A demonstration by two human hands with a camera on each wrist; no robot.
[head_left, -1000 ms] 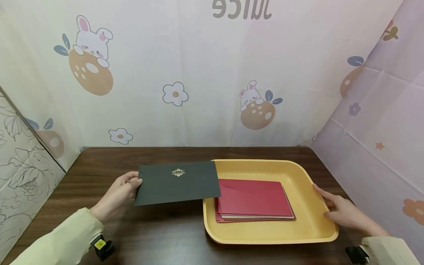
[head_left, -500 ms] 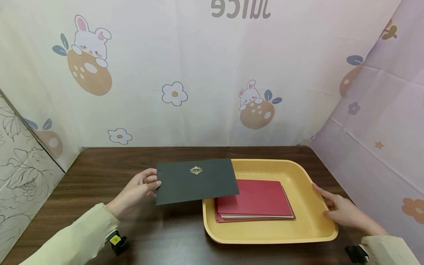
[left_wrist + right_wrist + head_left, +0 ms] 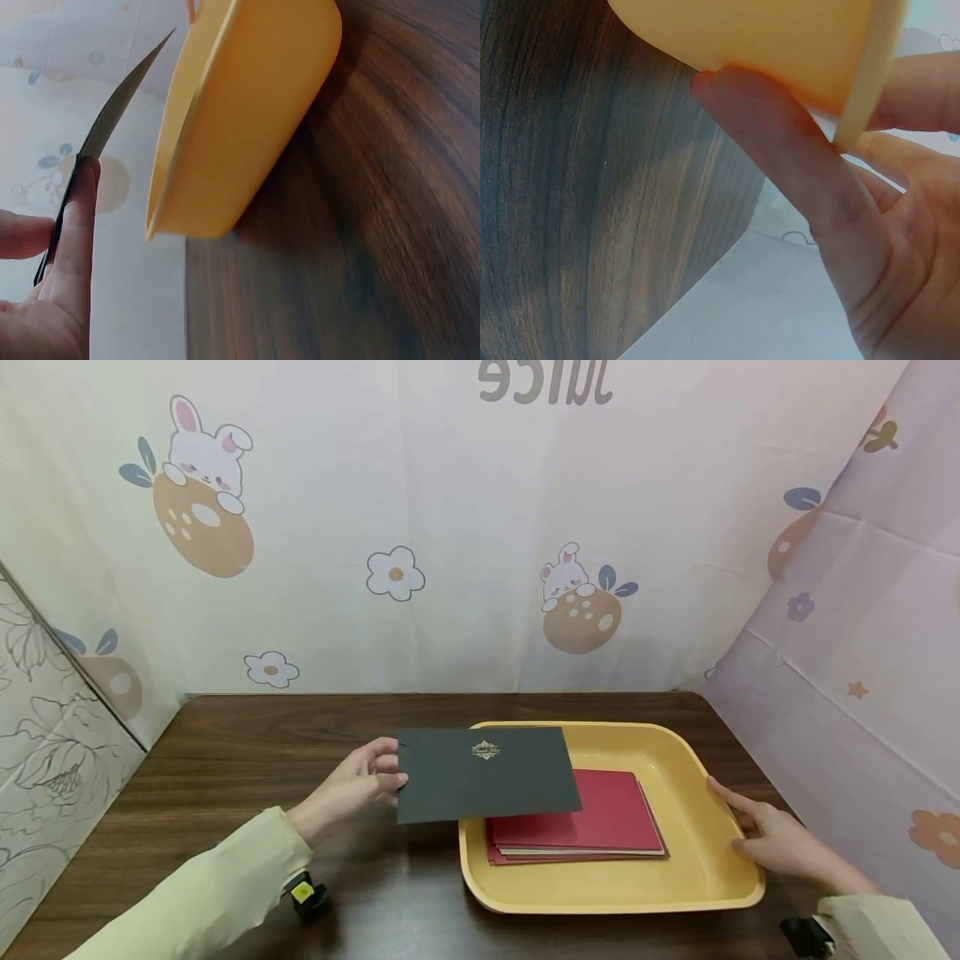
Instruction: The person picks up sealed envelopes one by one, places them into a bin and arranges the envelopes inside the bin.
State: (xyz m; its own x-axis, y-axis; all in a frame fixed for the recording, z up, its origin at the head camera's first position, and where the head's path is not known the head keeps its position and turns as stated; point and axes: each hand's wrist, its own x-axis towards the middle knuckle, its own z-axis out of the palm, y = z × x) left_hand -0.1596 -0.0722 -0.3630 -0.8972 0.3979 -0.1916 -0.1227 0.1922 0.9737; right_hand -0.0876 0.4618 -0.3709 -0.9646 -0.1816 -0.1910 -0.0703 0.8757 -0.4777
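My left hand (image 3: 356, 785) pinches the left edge of a dark green thank-you card (image 3: 487, 785) with gold print, thumb on top and fingers below. In the left wrist view the card (image 3: 112, 112) looks thin and slightly curved, held above the tray's rim. Its right part hangs over a yellow tray (image 3: 600, 893) and hides some of a stack of red cards (image 3: 611, 810) lying inside. Light edges show between the stacked layers. At the tray's right side my right hand (image 3: 783, 839) grips the rim; the right wrist view shows one finger (image 3: 772, 127) against the outer wall.
A dark wooden table (image 3: 247, 777) carries the tray. Behind it hangs a pale printed cloth (image 3: 465, 635), with another cloth wall (image 3: 847, 760) close to the right hand. A floral panel (image 3: 52, 760) borders the left.
My left hand has carried the green card to the right, so it now covers more of the tray and the red stack. My right hand and the tray have stayed put.
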